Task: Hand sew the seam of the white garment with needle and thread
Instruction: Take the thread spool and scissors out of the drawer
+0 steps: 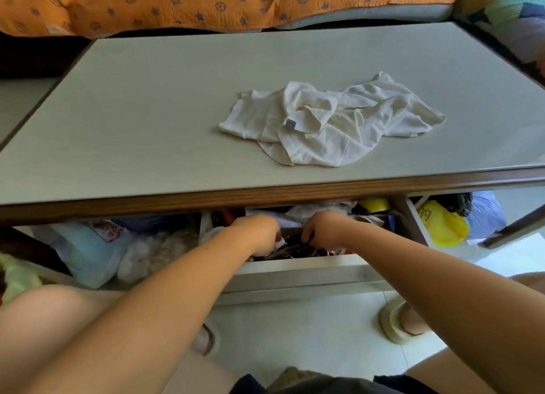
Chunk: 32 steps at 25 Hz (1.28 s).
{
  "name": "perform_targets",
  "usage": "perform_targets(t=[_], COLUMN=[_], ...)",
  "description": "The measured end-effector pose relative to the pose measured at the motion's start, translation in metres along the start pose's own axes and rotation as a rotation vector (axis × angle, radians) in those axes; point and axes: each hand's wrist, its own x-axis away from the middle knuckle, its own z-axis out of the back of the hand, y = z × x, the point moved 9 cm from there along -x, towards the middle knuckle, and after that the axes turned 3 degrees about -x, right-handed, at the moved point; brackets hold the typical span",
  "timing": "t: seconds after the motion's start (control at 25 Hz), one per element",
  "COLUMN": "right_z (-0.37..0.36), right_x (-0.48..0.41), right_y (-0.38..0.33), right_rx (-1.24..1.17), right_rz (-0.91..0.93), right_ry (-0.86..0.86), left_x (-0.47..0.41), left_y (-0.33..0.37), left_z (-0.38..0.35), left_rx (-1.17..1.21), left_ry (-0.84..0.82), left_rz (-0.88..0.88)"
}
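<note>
Left hand [259,234], right hand [326,229]: in open drawer [295,264], fingers [308,235] curled among clutter [295,246]; grasp cannot be told. White garment [330,122]: crumpled on counter [147,113].

Garment [330,122] on table [147,113], hands [261,234] [323,230] in drawer [309,266] beneath

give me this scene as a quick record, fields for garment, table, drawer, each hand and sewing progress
garment: white garment, crumpled on the table, no hand on it
table: grey top, brown front edge
drawer: drawer open under the table, cluttered
left hand: in the drawer, fingers curled, small white item at their tips, grip unclear
right hand: in the drawer, fingers curled into the clutter, grip unclear
needle and thread: none visible
sewing: not yet begun
</note>
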Motion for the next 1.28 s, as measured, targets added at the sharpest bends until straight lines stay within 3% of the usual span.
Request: perform_targets(t=[0.16, 0.36, 0.56, 0.76, 0.92, 1.04, 1.2, 1.28], right_z=[-0.018, -0.04, -0.028, 0.002, 0.03, 0.052, 0.09, 0.104], right_x=[-0.012, -0.021, -0.013, 0.013, 0.038, 0.061, 0.087, 0.092], right_y=[-0.009, -0.017, -0.02, -0.021, -0.008, 0.011, 0.025, 0.029], right_rx=[0.185, 0.273, 0.305, 0.368, 0.301, 0.16, -0.039, -0.126], right_rz=[0.01, 0.008, -0.003, 0.016, 0.021, 0.012, 0.044, 0.042], right_ry=[-0.062, -0.086, -0.013, 0.04, 0.103, 0.131, 0.307, 0.392], left_x=[-0.006, -0.015, -0.012, 0.0, 0.015, 0.033, 0.069, 0.081], left_y=[0.001, -0.001, 0.001, 0.002, -0.001, -0.01, -0.015, -0.017], left_z=[-0.008, -0.031, -0.027, -0.006, 0.014, 0.036, 0.073, 0.097], left_rx=[-0.052, -0.097, -0.195, -0.088, -0.03, 0.091, 0.385, 0.515], left_ry=[0.04, -0.049, -0.024, 0.023, 0.027, -0.068, -0.1, -0.037], left_rz=[0.009, 0.068, 0.064, 0.002, -0.026, -0.038, -0.076, -0.113])
